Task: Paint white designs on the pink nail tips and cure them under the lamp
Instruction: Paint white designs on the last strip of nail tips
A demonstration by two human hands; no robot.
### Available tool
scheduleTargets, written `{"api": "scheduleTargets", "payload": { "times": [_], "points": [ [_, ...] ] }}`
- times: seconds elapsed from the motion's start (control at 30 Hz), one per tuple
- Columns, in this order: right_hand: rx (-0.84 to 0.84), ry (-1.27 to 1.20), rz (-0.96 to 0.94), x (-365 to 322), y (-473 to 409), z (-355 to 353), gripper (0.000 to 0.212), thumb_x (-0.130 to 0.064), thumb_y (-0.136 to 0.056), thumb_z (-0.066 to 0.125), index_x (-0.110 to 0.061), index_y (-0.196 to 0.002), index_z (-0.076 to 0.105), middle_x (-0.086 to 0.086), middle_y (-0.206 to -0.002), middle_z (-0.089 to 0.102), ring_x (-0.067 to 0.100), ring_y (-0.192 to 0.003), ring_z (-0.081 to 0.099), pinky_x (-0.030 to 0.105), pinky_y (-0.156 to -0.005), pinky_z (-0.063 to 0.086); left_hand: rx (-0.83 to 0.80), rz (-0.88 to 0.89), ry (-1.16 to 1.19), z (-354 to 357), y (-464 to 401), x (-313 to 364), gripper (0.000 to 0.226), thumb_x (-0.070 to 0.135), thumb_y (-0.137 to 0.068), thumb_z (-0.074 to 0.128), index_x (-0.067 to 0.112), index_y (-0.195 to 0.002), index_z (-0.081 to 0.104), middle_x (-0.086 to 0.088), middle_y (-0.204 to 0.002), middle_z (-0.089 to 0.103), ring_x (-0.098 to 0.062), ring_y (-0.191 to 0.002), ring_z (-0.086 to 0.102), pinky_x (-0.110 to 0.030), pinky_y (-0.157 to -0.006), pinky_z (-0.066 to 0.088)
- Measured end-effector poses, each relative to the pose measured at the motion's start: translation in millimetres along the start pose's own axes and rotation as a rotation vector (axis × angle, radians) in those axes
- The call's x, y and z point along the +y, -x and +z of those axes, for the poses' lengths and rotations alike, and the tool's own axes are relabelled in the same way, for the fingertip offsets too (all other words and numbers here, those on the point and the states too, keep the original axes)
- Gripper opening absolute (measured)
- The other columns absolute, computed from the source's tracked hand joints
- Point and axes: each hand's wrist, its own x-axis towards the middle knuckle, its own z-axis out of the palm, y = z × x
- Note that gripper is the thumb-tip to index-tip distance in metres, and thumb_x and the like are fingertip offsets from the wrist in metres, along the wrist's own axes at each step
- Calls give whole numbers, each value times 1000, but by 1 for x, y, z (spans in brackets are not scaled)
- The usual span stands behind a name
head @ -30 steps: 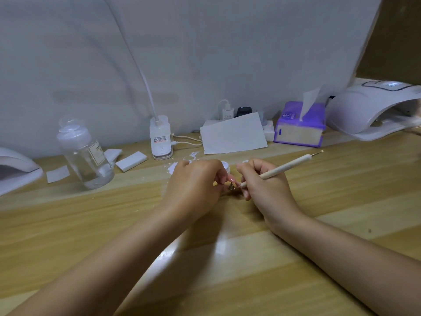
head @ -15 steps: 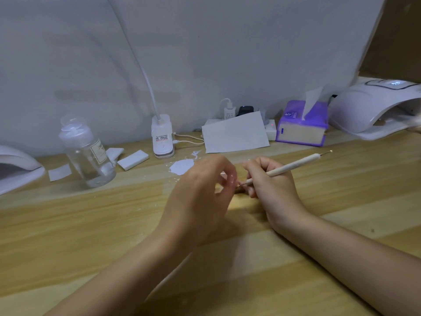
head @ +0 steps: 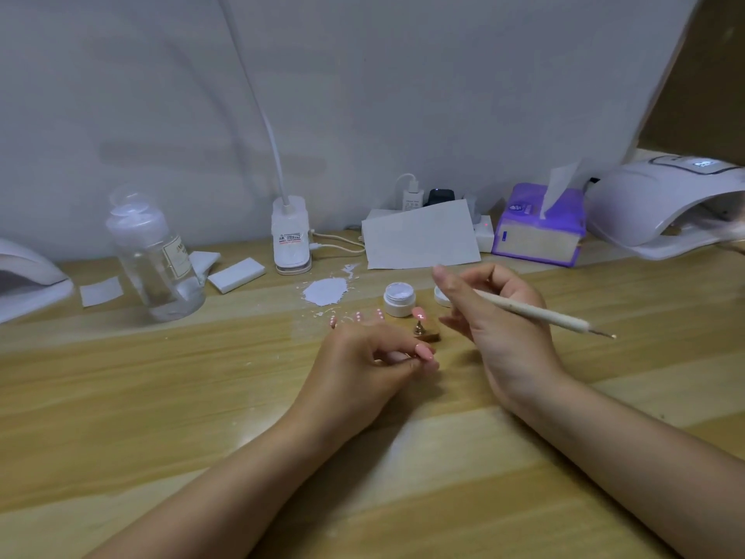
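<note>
One pink nail tip (head: 420, 315) with a white mark sits on a small metal stand (head: 424, 332) at the middle of the wooden table. Several more pink tips (head: 358, 316) lie on the table to its left. My left hand (head: 363, 373) rests on the table just in front of the stand, its fingers loosely curled, with nothing seen in it. My right hand (head: 504, 328) hovers right of the stand and grips a white dotting pen (head: 540, 314) whose metal point sticks out to the right. An open white gel jar (head: 399, 298) stands behind the stand.
A white curing lamp (head: 665, 203) stands at the far right, a second lamp (head: 24, 276) at the left edge. Along the back are a clear bottle (head: 153, 256), a desk-lamp base (head: 291, 236), a paper sheet (head: 419, 236) and a purple tissue box (head: 538, 227). A white paint smear (head: 325, 290) marks the table.
My two hands have drawn apart and back from the stand, which now stands uncovered with its tip. The right hand lifted and swung the pen's point out to the right.
</note>
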Motion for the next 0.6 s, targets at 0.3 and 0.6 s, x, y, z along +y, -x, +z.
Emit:
{"api": "scheduleTargets", "payload": {
  "times": [0.3,0.6],
  "points": [
    [-175,544,-104,-15,-52,11,35,-38,-82,65,-17,-56,58,-7,-39,57,2,-40,53,21,-56,46,7,66,-89,1,-2,6,11,4,-77,70,12,-82,75,15,-73,62,-10,-81,57,10,-75,21],
    [-284,972,-176,5,-80,37,40,-23,-76,66,-17,-44,43,-3,-46,46,12,-53,47,28,-57,41,-30,105,-87,-1,-1,1,11,-1,-78,67,7,-81,75,10,-72,63,-3,-74,58,3,-74,30]
  ]
}}
